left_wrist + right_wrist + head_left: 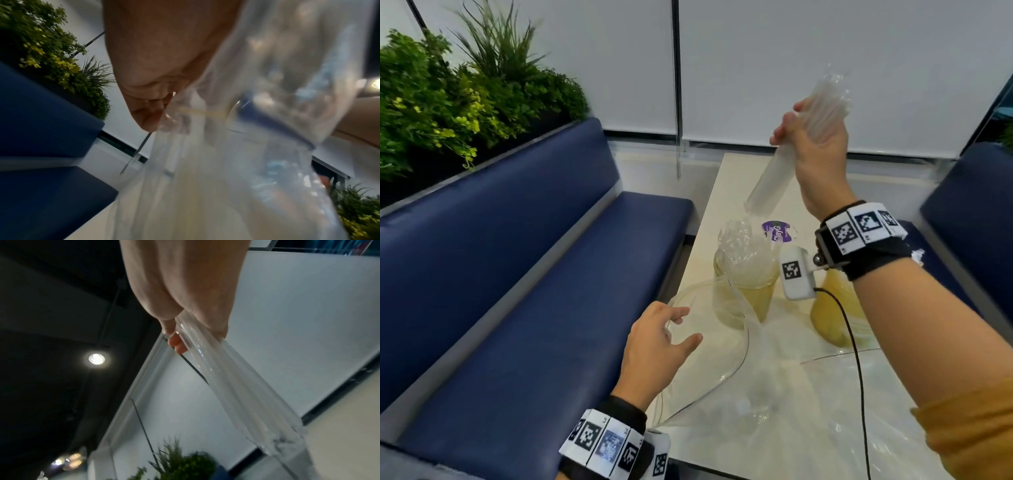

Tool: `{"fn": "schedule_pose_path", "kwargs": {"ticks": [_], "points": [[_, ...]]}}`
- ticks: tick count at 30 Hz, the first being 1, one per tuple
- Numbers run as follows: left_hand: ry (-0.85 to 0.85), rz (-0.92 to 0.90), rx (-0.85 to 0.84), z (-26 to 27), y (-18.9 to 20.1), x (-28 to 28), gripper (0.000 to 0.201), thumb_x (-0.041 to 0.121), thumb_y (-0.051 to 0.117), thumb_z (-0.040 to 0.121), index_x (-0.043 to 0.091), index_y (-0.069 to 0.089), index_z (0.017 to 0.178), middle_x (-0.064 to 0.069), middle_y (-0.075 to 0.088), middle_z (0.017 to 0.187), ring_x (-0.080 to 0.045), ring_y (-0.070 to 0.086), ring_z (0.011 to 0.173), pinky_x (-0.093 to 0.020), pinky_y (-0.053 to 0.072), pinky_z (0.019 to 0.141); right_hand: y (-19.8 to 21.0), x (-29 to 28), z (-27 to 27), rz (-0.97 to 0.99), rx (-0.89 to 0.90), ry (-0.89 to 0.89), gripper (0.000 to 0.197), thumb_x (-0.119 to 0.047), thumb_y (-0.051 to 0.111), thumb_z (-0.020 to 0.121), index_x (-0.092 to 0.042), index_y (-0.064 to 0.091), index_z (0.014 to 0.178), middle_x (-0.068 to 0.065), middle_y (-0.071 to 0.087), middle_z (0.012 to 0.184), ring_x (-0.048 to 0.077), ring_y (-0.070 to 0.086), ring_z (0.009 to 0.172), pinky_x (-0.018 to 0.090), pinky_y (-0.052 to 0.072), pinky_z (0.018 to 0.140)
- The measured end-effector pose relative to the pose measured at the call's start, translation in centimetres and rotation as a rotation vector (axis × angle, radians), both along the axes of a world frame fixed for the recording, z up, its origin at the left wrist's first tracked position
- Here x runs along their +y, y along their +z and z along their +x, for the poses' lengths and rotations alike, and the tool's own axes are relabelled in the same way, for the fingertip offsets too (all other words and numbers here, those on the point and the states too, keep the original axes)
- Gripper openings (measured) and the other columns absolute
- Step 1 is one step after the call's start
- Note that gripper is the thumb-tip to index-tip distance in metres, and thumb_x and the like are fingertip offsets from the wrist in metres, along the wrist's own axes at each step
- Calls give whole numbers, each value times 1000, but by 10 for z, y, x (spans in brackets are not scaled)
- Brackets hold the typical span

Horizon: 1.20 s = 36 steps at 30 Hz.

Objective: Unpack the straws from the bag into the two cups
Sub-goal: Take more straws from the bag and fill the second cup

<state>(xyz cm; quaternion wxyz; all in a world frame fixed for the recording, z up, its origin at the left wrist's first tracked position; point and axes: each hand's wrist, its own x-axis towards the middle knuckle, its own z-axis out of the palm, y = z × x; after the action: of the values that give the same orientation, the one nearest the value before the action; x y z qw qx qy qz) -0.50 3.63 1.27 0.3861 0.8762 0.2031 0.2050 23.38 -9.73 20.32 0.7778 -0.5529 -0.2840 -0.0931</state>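
My right hand [799,132] is raised over the table and grips a bundle of clear wrapped straws [770,181]. The bundle tilts down to the left, its lower end just above the left cup [743,294], which holds several straws. The right wrist view shows the same straws [236,394] running out of my curled fingers [177,345]. The right cup [832,318] is partly hidden behind my right wrist camera. A clear plastic bag [743,383] lies on the table, its mouth lifted open. My left hand [681,325] holds the bag's rim; the bag [246,162] is blurred in the left wrist view.
A cream table [825,445] carries everything. A purple round lid [777,230] lies behind the left cup. A blue bench [534,291] runs along the left, with plants [448,96] behind it. A black cable [854,349] hangs from my right wrist camera over the table.
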Motion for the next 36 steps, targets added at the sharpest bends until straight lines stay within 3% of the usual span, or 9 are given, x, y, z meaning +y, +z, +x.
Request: {"fn": "schedule_pose_path", "kwargs": {"ticks": [6, 14, 20, 23, 25, 27, 29, 32, 36], "points": [[23, -3, -32, -3, -2, 7, 35, 36, 81, 81, 31, 72, 114, 17, 61, 97, -5, 61, 87, -8, 43, 70, -58, 16, 33, -230, 71, -57, 19, -18, 65, 96, -9, 58, 111, 12, 66, 90, 19, 67, 77, 33, 59, 78], [14, -24, -59, 0, 2, 5, 30, 35, 78, 84, 32, 72, 113, 17, 61, 96, -5, 61, 84, -5, 44, 70, -114, 23, 50, -427, 80, -42, 23, -18, 67, 95, -10, 59, 115, 21, 71, 97, 27, 73, 82, 38, 60, 81], [-1, -49, -69, 2, 5, 2, 27, 34, 77, 85, 32, 73, 112, 16, 62, 98, -13, 63, 83, -8, 48, 72, -145, 17, 48, -556, 218, -85, 29, -22, 81, 82, -12, 72, 108, 4, 74, 100, 22, 71, 95, 42, 58, 92], [-4, -61, -66, 3, 6, 2, 26, 33, 77, 86, 32, 73, 112, 16, 62, 99, -12, 63, 85, -8, 48, 74, -146, 14, 47, -567, 125, -132, 51, -26, 89, 69, -15, 67, 114, 6, 74, 103, 22, 72, 99, 37, 58, 90], [-5, -68, -70, 4, 7, 2, 26, 33, 77, 85, 31, 73, 112, 15, 62, 99, -10, 63, 86, -8, 47, 74, -137, 13, 48, -521, -17, -178, 75, -14, 90, 65, -30, 52, 127, -1, 70, 108, 13, 70, 97, 23, 56, 85], [-4, -71, -63, 5, 8, 1, 26, 33, 77, 86, 32, 73, 112, 16, 61, 99, -11, 63, 86, -6, 47, 73, -124, 12, 48, -489, -149, -218, 93, -6, 86, 65, -42, 36, 135, -4, 63, 115, 12, 68, 98, 20, 54, 80], [-5, -69, -55, 6, 9, 0, 26, 34, 76, 86, 33, 72, 112, 18, 61, 99, -13, 63, 85, -6, 47, 72, -116, 11, 51, -530, -310, -252, 84, -4, 80, 68, -36, 42, 136, -3, 59, 120, 14, 64, 102, 26, 55, 84], [-18, -61, -53, 7, 12, -2, 26, 34, 76, 86, 33, 72, 111, 18, 61, 98, -14, 63, 84, -12, 51, 72, -121, 10, 55, -721, -565, -302, 47, -4, 69, 77, -18, 66, 122, 0, 64, 114, 14, 63, 99, 35, 55, 90], [-50, -67, -54, 9, 16, -2, 26, 26, 75, 88, 31, 71, 113, 16, 62, 99, -15, 64, 83, -13, 51, 75, -145, 5, 52, -1015, -561, -334, 31, -33, 58, 97, -23, 69, 124, -4, 69, 123, 16, 62, 113, 37, 51, 97]]}}
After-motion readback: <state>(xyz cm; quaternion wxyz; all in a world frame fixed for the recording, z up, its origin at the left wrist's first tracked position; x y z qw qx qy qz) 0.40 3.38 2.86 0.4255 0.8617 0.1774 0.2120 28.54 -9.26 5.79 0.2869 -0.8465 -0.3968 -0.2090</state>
